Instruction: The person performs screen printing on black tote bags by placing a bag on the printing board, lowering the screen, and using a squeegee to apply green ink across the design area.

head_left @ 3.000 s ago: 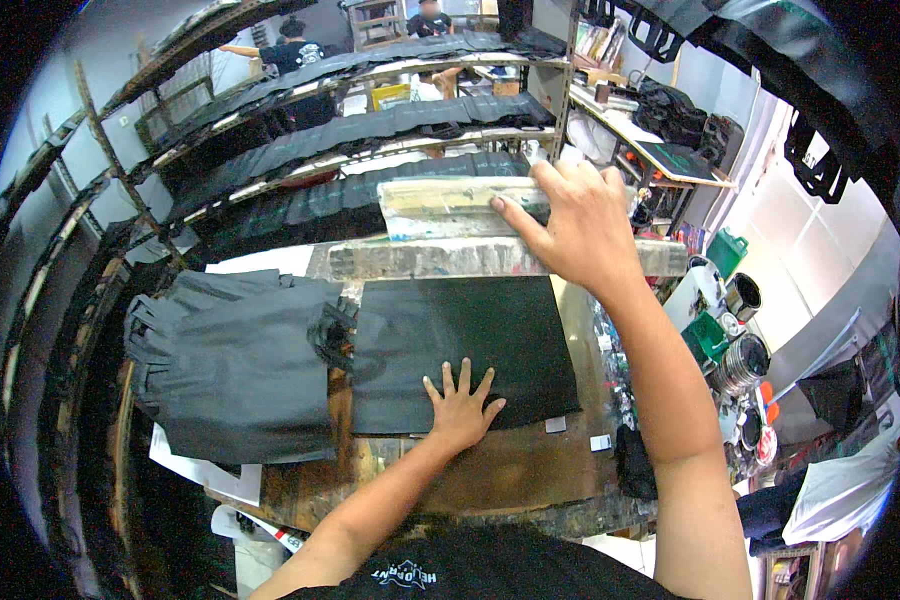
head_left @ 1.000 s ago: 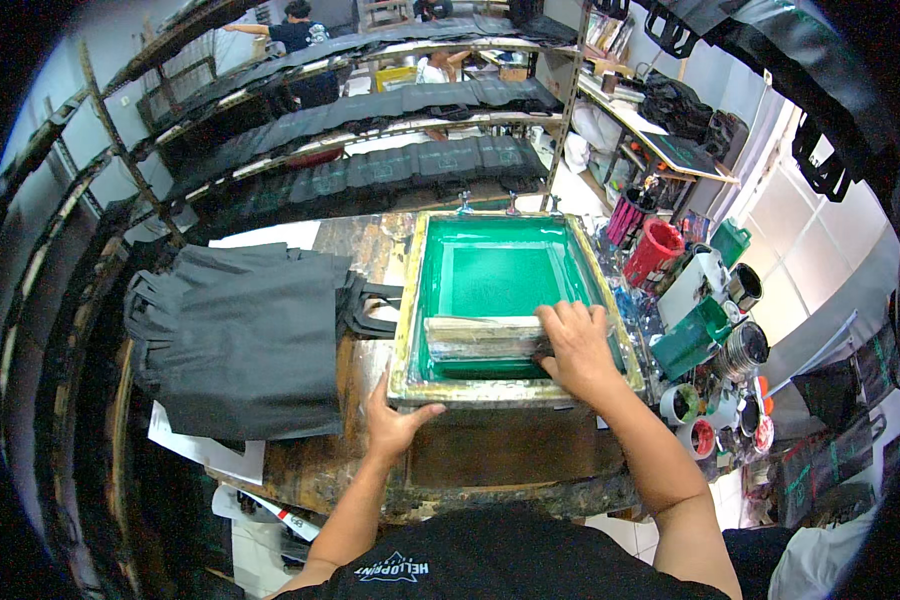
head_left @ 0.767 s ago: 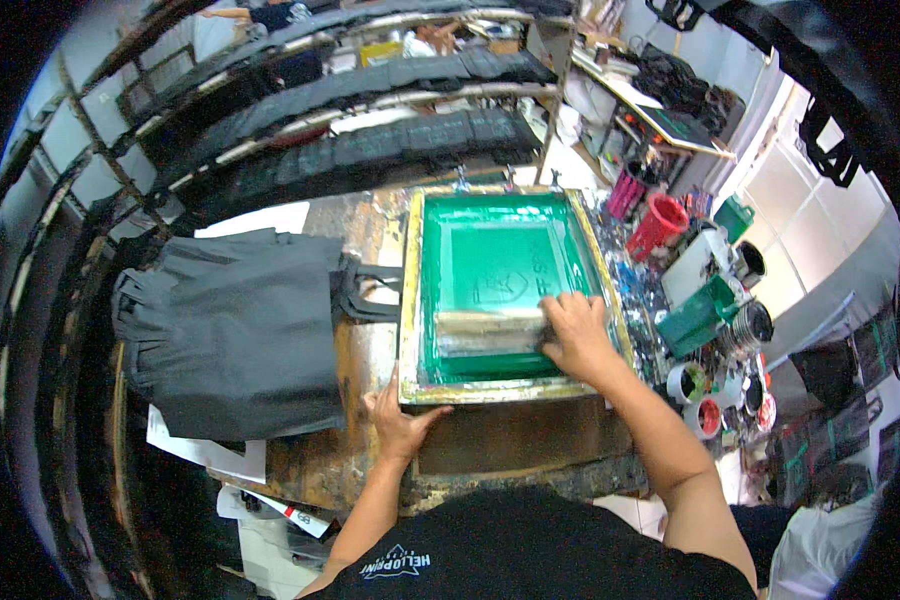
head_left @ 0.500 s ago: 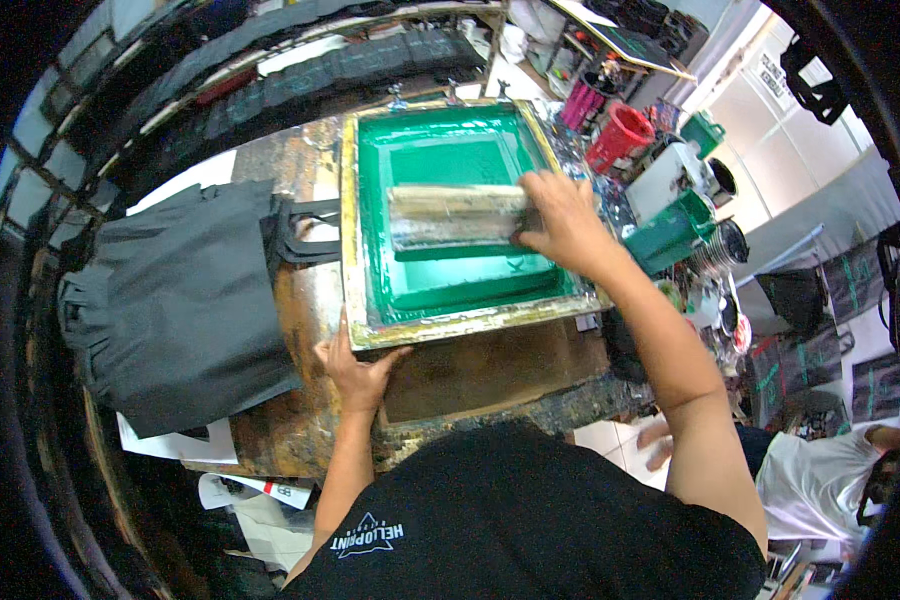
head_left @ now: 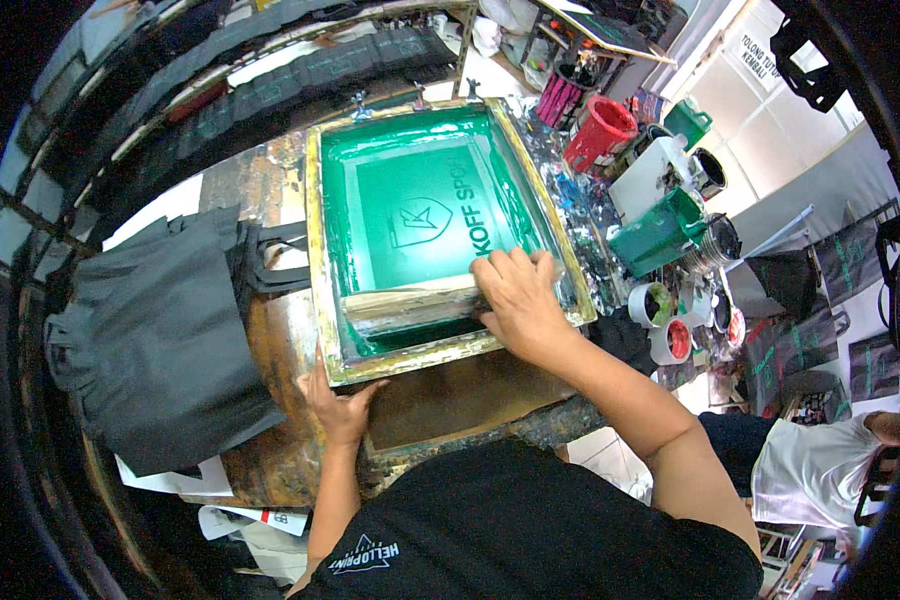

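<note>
A screen printing frame (head_left: 316, 225) with worn, yellow-stained edges lies on the worktable. Its green mesh (head_left: 370, 180) shows a shield-shaped emblem and lettering, with wet green ink along the sides. My right hand (head_left: 522, 303) is closed round the right end of a wide wooden-handled squeegee (head_left: 410, 300). The squeegee lies across the mesh close to the frame's near edge, its blade hidden beneath the handle. At the frame's near left corner, my left hand (head_left: 338, 405) grips the edge, thumb along the front and fingers up the side. Left of it lies a stack of black cloth bags (head_left: 160, 340).
Bag handles (head_left: 275, 258) reach to the frame's left side. On the right stand a red bucket (head_left: 600, 135), a green container (head_left: 660, 235) and several tubs. Clamps (head_left: 360, 103) sit at the frame's far edge. Another person in a white shirt (head_left: 810, 465) is at lower right.
My right hand has drawn the squeegee toward me, from mid-mesh to the near end, uncovering the emblem and lettering. My left hand stays on the corner. The whole view has shifted slightly.
</note>
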Demonstrator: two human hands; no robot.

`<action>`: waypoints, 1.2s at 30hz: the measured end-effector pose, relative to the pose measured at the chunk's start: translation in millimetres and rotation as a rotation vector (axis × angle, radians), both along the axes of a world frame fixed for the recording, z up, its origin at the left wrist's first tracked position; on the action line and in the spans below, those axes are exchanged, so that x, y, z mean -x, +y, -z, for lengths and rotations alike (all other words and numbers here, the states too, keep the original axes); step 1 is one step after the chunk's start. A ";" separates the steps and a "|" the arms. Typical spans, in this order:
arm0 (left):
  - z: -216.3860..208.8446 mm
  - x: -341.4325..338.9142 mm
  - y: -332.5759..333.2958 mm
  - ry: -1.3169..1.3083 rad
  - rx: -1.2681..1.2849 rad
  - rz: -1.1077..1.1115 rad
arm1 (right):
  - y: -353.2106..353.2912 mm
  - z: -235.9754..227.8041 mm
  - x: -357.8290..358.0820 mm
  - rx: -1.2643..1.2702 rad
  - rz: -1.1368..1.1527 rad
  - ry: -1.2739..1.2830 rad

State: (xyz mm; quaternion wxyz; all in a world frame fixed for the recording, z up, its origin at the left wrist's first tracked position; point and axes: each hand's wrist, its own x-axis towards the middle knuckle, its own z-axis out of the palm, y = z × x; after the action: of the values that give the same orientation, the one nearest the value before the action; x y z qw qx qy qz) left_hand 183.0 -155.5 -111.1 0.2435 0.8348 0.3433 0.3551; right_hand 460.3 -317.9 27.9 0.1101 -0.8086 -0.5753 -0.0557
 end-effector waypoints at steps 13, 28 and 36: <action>-9.3 4.1 -0.4 0.125 0.053 0.048 | 146.1 43.5 -149.1 -0.117 -0.011 -0.176; -9.9 3.7 2.6 0.188 -0.121 -0.039 | 286.0 23.6 -273.1 0.230 -0.066 -0.009; -25.3 0.9 -0.2 0.378 -0.133 -0.089 | 245.5 20.4 -253.2 -0.216 -0.028 -0.198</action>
State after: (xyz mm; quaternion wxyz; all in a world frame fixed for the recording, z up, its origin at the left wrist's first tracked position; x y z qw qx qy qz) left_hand 182.2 -155.8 -85.8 0.1032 0.8848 0.3951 0.2245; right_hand 713.5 -72.4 7.5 0.1401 -0.7744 -0.5853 -0.1950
